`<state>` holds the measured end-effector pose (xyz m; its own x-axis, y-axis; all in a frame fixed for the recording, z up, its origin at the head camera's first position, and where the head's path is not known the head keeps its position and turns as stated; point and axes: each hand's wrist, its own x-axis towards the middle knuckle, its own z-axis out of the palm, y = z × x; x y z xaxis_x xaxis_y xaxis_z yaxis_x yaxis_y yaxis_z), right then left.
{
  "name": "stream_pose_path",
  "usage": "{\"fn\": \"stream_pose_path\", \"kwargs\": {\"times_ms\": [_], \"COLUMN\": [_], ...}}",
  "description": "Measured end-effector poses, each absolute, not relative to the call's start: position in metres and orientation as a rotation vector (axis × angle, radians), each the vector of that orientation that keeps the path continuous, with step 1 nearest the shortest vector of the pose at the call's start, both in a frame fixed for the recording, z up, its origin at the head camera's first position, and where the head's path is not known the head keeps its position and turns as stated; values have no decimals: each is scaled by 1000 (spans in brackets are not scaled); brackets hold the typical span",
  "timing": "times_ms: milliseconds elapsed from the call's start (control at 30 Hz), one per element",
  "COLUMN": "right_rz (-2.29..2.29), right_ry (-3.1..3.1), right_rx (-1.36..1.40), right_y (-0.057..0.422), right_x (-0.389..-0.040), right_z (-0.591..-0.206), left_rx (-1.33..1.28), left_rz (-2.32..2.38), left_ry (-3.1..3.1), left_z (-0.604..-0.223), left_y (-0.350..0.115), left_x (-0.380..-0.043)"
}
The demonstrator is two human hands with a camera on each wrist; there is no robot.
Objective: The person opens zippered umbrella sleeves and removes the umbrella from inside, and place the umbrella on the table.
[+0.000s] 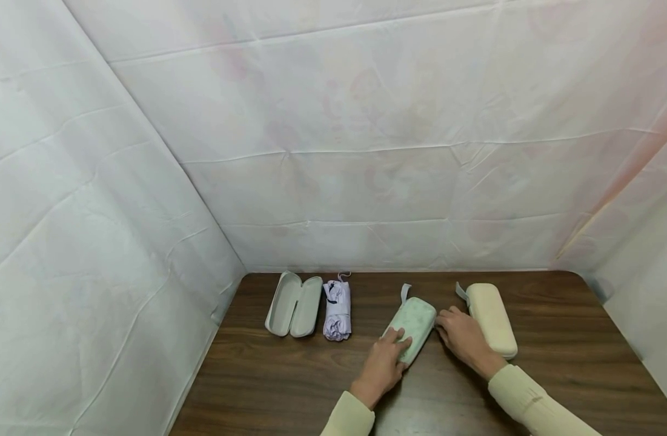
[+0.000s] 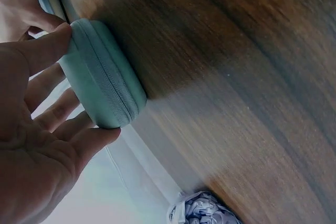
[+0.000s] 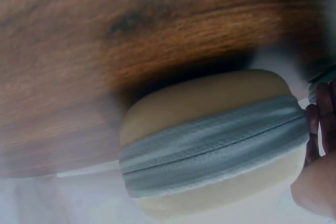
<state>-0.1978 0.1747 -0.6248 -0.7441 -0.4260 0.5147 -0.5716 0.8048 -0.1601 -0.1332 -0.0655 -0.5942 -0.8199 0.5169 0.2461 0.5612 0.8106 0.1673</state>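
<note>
A mint-green zippered case (image 1: 418, 316) with a pale wrist strap lies slantwise on the table. My left hand (image 1: 381, 367) grips its near end, with the thumb and fingers around the sides in the left wrist view, where the zipped end (image 2: 107, 77) shows. My right hand (image 1: 464, 334) is at the green case's right edge, fingers bent toward it; whether they pinch anything there is hidden. Just right of that hand lies a cream zippered case (image 1: 492, 318) with a grey strap. In the right wrist view, the cream case's grey zipper band (image 3: 215, 145) is large and close.
On the left, a grey hinged glasses case (image 1: 306, 307) lies open, beside a folded lilac umbrella (image 1: 337, 309) with a wrist loop. Dark wood covers the tabletop (image 1: 268, 387). White sheeting (image 1: 338, 181) rises behind the table and along both sides.
</note>
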Motion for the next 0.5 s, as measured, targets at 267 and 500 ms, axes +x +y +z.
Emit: {"fn": "stream_pose_path", "kwargs": {"times_ms": [267,500], "right_rz": [421,397], "right_ry": [-2512,-2508], "right_rx": [768,781], "right_y": [173,171], "right_x": [-197,-196], "right_z": [-625,-624], "left_rx": [-814,-769], "left_rz": [-356,-334], "left_ry": [-2821,-2827], "left_z": [-595,-595], "left_y": [-63,-60], "left_x": [-132,-131]}}
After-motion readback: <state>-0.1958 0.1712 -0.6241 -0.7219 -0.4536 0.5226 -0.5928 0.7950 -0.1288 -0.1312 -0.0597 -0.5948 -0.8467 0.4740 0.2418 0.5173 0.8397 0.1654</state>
